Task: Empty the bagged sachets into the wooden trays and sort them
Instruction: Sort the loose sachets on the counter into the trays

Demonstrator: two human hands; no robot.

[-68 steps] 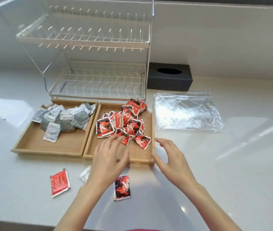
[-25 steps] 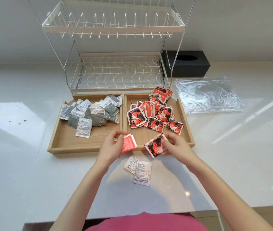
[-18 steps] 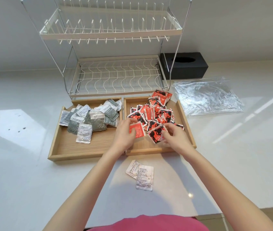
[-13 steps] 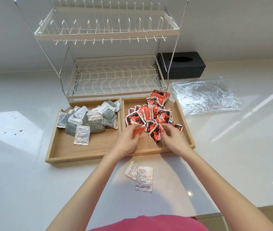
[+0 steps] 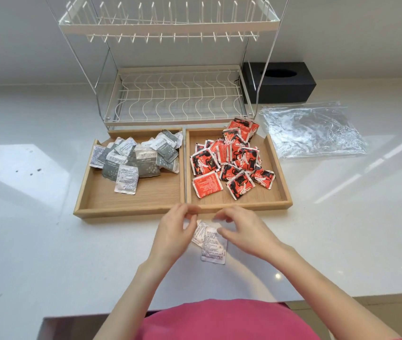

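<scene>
Head view: white sachet [image 5: 214, 247] lies long axis toward trays, both hands loose, empty.

Grey sachets [image 5: 138, 159] heap in the left wooden tray [image 5: 111, 204]; red sachets [image 5: 232, 159] fill the right wooden tray [image 5: 282, 182] beside it; two white sachets [image 5: 213, 245] lie flat just before the trays.

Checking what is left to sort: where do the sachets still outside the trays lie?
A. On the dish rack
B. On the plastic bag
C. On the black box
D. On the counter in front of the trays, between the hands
D: two pale sachets lie overlapping on the counter, between the left hand and the right hand.
</scene>
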